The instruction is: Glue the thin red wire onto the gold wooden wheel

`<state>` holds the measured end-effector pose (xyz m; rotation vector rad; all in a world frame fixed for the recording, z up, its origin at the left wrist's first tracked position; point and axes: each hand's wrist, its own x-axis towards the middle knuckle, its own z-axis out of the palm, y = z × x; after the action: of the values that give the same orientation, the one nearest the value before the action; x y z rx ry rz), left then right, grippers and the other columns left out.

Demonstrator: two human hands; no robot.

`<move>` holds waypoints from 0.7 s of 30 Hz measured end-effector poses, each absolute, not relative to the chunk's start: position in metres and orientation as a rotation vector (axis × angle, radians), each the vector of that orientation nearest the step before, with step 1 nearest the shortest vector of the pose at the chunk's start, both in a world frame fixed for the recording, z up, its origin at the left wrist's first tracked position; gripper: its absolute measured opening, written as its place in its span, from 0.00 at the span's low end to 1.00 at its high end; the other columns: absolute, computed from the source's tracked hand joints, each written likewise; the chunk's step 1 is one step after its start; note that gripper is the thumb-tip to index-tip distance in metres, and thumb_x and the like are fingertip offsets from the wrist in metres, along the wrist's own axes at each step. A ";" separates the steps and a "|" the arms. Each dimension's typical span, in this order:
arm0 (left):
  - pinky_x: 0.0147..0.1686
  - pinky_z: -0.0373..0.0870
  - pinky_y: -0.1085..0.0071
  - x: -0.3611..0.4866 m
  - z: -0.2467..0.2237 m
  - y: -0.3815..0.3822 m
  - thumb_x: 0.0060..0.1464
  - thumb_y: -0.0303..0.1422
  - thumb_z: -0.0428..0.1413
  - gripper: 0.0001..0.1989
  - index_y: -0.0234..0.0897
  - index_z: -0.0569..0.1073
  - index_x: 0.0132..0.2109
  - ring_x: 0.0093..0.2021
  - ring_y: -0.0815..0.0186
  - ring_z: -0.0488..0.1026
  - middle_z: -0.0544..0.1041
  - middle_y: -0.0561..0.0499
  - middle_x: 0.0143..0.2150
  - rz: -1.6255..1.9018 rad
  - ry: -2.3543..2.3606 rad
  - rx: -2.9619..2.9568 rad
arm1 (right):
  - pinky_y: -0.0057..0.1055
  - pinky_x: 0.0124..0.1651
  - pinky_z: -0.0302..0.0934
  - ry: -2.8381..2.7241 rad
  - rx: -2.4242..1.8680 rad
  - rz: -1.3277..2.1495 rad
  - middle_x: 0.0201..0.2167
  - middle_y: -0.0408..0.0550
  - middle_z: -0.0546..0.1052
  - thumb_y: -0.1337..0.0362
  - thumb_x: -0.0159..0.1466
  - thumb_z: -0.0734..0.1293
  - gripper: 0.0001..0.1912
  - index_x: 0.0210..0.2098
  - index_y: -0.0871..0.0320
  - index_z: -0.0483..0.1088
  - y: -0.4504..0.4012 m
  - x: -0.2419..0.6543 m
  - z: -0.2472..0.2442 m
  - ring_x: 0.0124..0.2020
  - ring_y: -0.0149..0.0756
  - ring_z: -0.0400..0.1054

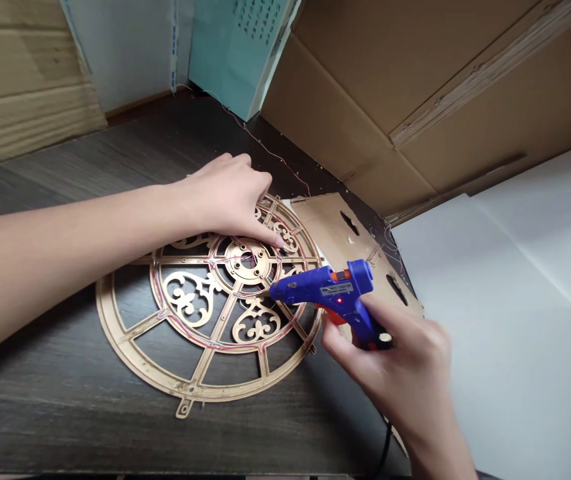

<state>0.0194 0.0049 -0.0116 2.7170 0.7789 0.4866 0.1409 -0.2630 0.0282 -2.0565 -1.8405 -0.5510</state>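
A round gold-coloured openwork frame lies on the dark table, with scroll ornaments and a ring-shaped hub. Thin red and pale wires run along its inner rings. My left hand holds the frame's far side. Its thumb presses beside a scroll ornament and the other fingers curl, their tips partly hidden. My right hand is wrapped around a blue hot glue gun with a lit red light and an orange trigger. The gun's nozzle points left, close to the frame's inner ring just below the hub.
A flattened cardboard piece with cut holes lies right of the frame. Large cardboard panels and a light-blue box stand behind. A loose thin wire trails across the table. White sheets cover the right side; a black cord hangs below.
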 end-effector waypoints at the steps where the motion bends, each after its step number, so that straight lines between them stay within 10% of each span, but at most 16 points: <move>1: 0.52 0.59 0.55 0.019 -0.011 0.005 0.33 0.68 0.59 0.40 0.42 0.77 0.45 0.53 0.44 0.67 0.75 0.42 0.39 0.487 0.776 2.709 | 0.24 0.24 0.52 -1.841 -2.058 -0.546 0.16 0.38 0.65 0.61 0.59 0.71 0.10 0.25 0.57 0.69 -0.263 0.141 0.028 0.17 0.25 0.53; 21: 0.52 0.60 0.57 0.020 -0.011 0.004 0.32 0.68 0.59 0.40 0.39 0.77 0.42 0.52 0.45 0.68 0.75 0.43 0.38 0.477 0.798 2.732 | 0.23 0.24 0.50 -1.816 -2.032 -0.521 0.17 0.36 0.65 0.64 0.57 0.72 0.07 0.26 0.57 0.71 -0.264 0.140 0.027 0.18 0.24 0.53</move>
<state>0.0203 0.0042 -0.0110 2.7316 0.7983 0.4768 0.1400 -0.2642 0.0268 -2.0319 -1.8156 -0.5208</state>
